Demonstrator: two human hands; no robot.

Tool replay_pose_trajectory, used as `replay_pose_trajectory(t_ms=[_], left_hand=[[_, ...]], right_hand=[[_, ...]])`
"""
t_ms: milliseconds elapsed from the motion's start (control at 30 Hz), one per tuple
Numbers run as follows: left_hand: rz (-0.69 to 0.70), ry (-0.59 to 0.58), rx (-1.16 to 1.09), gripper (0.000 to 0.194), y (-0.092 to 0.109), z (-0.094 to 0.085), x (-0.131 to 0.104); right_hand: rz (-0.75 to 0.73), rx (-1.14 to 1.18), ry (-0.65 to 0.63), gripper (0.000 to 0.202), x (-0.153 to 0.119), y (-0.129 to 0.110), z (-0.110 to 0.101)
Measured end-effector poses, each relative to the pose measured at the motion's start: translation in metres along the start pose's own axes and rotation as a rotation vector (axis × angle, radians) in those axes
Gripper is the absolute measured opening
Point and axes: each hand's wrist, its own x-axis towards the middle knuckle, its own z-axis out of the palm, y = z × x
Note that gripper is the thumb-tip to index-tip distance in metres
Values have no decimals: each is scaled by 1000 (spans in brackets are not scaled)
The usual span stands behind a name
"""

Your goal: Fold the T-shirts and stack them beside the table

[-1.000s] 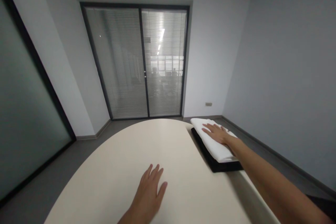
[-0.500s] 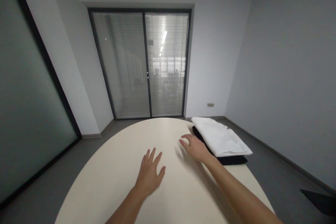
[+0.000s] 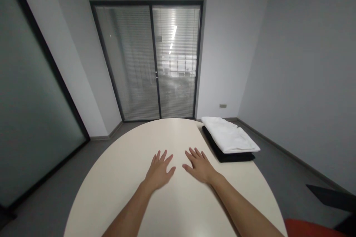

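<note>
Left hand (image 3: pixel 159 174) and right hand (image 3: pixel 200 168) side by side, palms down, at a round pale desk (image 3: pixel 172 211).
Each grip is released, fingers spread; past the right hand, near the desk's right edge, a folded white cloth (image 3: pixel 230 137) lies on a folded black cloth (image 3: pixel 221 155); beyond stand glass doors (image 3: pixel 178 96) with blinds.

I observe the left hand (image 3: pixel 159 173) and right hand (image 3: pixel 200 168) side by side, apart, palms down, fingers spread, at the round table (image 3: pixel 111 177). At far right, a folded white cloth (image 3: pixel 231 136) lies on a black cloth (image 3: pixel 236 157). Beyond the table's far edge stands a glazed partition (image 3: pixel 139 63) with blinds.
</note>
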Motion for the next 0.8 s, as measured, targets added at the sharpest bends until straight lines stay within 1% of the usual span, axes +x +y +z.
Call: replay_pose_trajectory(t_ms=[167,367,567,800], left_hand=[[1,-21,-22,64,-2,-1,-1],[13,9,-19,61,-3,1,-2],[13,-16,-30,61,-4,0,-1],[8,-25,-25,61,-4,-2,0]], right_hand=[[-14,-3,6,84,0,4,3],[-15,3,46,79,3,9,5],[-49,19,-23,83,4,14,3],[-46,14,-29,82,6,15,4]])
